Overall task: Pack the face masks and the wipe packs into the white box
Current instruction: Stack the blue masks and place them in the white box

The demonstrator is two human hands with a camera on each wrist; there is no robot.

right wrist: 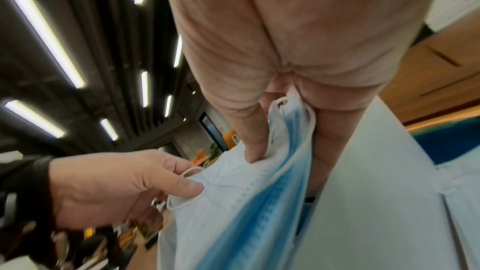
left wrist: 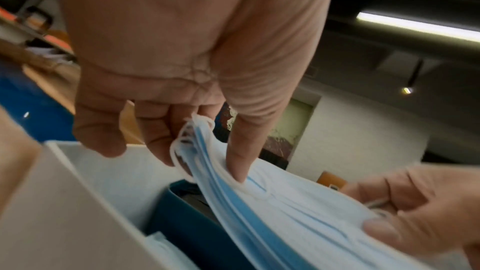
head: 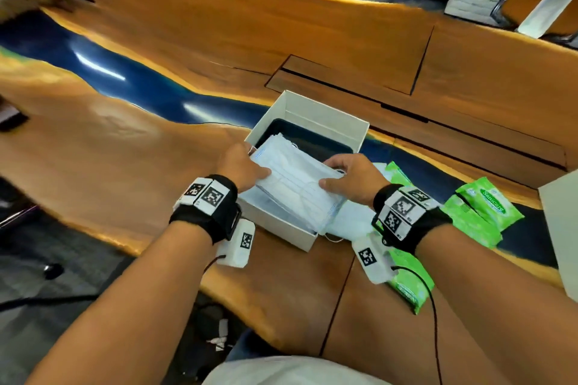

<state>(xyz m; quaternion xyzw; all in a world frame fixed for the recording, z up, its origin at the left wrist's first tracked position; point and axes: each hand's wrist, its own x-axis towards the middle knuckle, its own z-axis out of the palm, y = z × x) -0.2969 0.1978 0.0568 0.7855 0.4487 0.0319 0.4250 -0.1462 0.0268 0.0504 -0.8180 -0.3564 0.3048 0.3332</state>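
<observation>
A stack of light blue face masks (head: 294, 184) hangs over the open white box (head: 325, 122), held at both short ends. My left hand (head: 247, 166) pinches the left end between thumb and fingers, as the left wrist view shows on the masks (left wrist: 285, 213). My right hand (head: 350, 175) grips the right end of the masks (right wrist: 233, 202). The box has a dark blue lining and more masks lie inside it at the near end. Green wipe packs (head: 488, 206) lie on the table right of the box, one (head: 409, 287) under my right wrist.
The box stands near the front edge of a long wooden table (head: 125, 147) with a blue resin strip (head: 103, 69). More loose masks (head: 353, 219) lie between the box and the wipe packs. A white object (head: 560, 222) sits at the far right.
</observation>
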